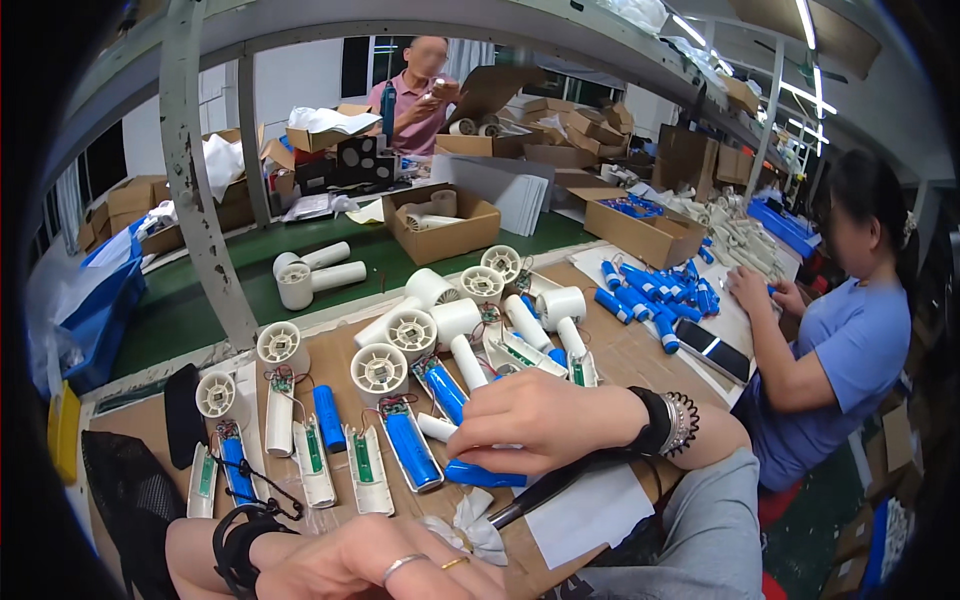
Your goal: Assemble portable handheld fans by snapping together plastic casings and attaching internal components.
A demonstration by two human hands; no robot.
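My right hand reaches over the cardboard-covered bench, its fingers curled down onto a blue cylindrical battery. At the lower edge is my left hand, bent at the knuckles with two rings on; its fingertips are out of sight. Beside the right fingers lies an open white handle shell with a blue battery and a small circuit board in it. To its left are half shells with green strips and a loose blue battery. White round fan heads stand behind, some wired to handles.
A dark rod-like tool lies by a crumpled tissue and white paper. At right a co-worker sits near piled blue batteries and a phone. Beyond stand a cardboard box and another person.
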